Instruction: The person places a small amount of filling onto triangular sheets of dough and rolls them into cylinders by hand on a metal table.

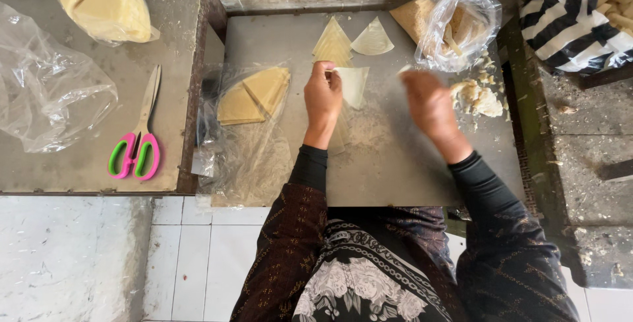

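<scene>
Dark patterned sleeves [310, 229] fill the bottom centre of the frame as a person works thin pastry at a grey metal worktable [395, 163]. Far left, a crumpled clear plastic bag [46, 84] lies near pink-and-green-handled scissors [137, 144], with a bagged wedge of pale yellow dough [105, 2] in the upper left corner. Left of centre, a stack of yellow triangular pastry sheets [254, 94] rests on a clear plastic wrapper. At centre, the left hand [323, 97] pinches the edge of a thin, pale, translucent pastry sheet [354, 84], which lies on the table just below two more cream triangular sheets [349, 41]. The right hand [428, 101], blurred, hovers just right of that sheet; whether its fingers are closed on the sheet's far corner cannot be told. Upper right of centre, a clear plastic bag of crumbly pale filling [461, 25] sits open, and a loose heap of the same pale filling [478, 97] is scattered beside the right hand. At the far right, a black-and-white striped bag holding pale finger-shaped pieces [580, 12] occupies the upper corner. The sheet looks very light, limp and easily torn, likely a little tacky; it appears best taken by an edge or corner with fingertips, lightly, and supported from beneath when lifted.
</scene>
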